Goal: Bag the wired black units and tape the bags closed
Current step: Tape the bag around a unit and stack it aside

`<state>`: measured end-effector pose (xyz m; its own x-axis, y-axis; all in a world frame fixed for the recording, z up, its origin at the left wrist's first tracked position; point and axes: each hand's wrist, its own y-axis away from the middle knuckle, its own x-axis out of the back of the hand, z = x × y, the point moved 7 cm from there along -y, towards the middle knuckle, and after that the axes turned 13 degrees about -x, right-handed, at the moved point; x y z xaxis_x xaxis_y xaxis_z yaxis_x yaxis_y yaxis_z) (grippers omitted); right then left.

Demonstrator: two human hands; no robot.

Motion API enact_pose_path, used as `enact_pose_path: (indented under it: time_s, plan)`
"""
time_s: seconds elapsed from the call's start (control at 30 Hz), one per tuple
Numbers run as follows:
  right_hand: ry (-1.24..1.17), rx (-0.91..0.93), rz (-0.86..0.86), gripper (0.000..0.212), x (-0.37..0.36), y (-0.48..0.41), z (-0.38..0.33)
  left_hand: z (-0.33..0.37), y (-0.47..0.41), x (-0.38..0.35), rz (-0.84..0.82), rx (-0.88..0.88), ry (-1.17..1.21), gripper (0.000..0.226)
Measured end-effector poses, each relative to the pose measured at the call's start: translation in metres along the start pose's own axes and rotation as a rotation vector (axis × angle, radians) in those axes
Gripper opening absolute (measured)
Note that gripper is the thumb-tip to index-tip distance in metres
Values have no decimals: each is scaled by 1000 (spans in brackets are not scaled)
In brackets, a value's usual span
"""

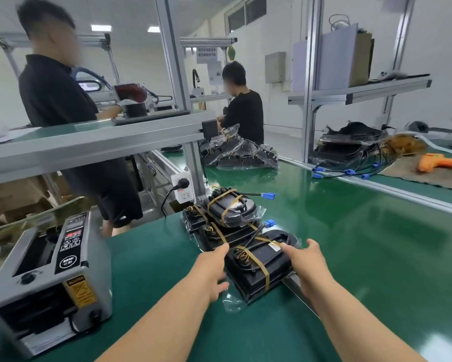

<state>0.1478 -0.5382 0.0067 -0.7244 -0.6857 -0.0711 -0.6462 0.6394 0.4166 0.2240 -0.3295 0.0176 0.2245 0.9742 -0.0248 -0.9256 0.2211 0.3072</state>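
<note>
Left hand [214,273]: open, fingers spread, touching the left edge of the nearest bagged unit [258,267].
Right hand [309,265]: open, fingers on that unit's right edge; neither hand is closed on it.
Unit: taped in clear plastic on the green table [350,257].
Left: tape dispenser [47,278].
Beyond: more bagged units [227,210] stacked behind.
Far: two workers at benches.

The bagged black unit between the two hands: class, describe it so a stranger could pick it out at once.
Start at the grey tape dispenser on the green bench. To its right runs a row of bagged black units; take the nearest bagged unit. It alone sits between the left hand and right hand.
</note>
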Motion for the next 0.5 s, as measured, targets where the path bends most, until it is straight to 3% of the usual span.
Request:
enact_pose_path:
  time_s: [0.17,0.23,0.3,0.5]
  plan:
    - [-27,-50,-22,94,-8,-10,0,-7,-2,-7,-55,-8,-7,42]
    - [-104,-50,-91,74,-12,-2,-1,-7,4,-5,-54,-25,28,36]
    - [-165,3,-147,63,-17,14,-4,-6,18,1,-36,-44,81,34]
    - [-257,257,-337,66,-53,104,-14,-10,74,46,101,-114,361,34]
